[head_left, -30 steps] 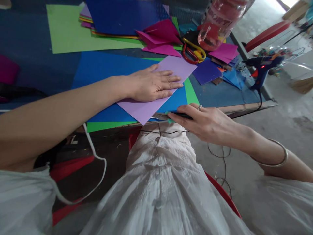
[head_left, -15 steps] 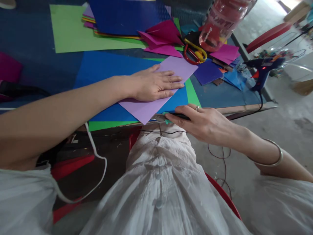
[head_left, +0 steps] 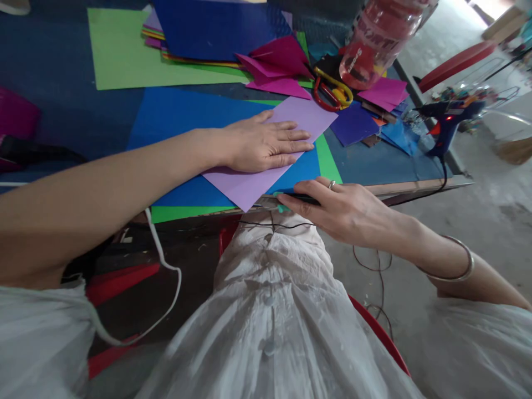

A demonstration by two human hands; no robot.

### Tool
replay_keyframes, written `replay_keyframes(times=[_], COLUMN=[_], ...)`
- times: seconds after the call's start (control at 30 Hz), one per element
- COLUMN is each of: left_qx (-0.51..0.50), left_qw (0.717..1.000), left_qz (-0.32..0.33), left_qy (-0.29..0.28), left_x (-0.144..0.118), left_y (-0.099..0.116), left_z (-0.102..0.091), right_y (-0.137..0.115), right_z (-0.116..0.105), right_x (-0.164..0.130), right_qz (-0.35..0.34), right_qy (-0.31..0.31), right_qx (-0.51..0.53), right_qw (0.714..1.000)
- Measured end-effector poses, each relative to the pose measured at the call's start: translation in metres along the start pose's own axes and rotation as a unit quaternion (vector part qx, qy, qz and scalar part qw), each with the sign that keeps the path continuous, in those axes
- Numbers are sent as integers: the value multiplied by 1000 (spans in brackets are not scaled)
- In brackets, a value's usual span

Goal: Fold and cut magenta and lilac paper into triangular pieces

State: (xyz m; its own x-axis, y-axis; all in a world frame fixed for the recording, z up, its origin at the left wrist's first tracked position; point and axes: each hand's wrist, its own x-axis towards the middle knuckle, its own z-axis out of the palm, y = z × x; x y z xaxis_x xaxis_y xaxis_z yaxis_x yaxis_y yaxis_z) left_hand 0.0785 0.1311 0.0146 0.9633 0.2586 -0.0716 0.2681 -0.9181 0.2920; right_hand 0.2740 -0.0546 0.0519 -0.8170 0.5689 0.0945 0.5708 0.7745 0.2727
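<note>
At far left, a magenta object [head_left: 16, 119] is cut off by the frame edge and cannot be identified. A light green sheet [head_left: 124, 52] lies near the back of the blue table [head_left: 54, 111], beside a stack of coloured paper [head_left: 199, 33] whose top runs out of view. The left hand [head_left: 266, 145] lies flat and relaxed, fingers spread, palm pressing a lilac sheet [head_left: 249, 185] onto a blue sheet [head_left: 174, 113]; the forearm reaches across from the left, hiding part of both sheets. The lilac sheet sits at the table's near edge, one corner jutting past it. Just below, the right hand [head_left: 349, 213] grips a slim dark tool with a teal tip [head_left: 286, 200], held level against the lilac sheet's edge; the fingers cover most of it, so its kind is hard to tell. Behind lie red-and-yellow scissors [head_left: 332, 91], a clear bottle [head_left: 376, 41] cropped at the top, and, at right, a blue glue gun [head_left: 446, 119].
</note>
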Motion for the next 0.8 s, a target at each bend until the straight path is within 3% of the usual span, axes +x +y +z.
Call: replay_keyframes(times=[0.8], left_qx=[-16], left_qw=[1000], left_qz=[-2], left_qy=[-10], left_x=[0], left_y=[0], left_z=[0], right_y=[2], right_z=[3], right_x=[0], right_qz=[-8], right_qy=[-26], right_qx=[4], right_qw=[1000])
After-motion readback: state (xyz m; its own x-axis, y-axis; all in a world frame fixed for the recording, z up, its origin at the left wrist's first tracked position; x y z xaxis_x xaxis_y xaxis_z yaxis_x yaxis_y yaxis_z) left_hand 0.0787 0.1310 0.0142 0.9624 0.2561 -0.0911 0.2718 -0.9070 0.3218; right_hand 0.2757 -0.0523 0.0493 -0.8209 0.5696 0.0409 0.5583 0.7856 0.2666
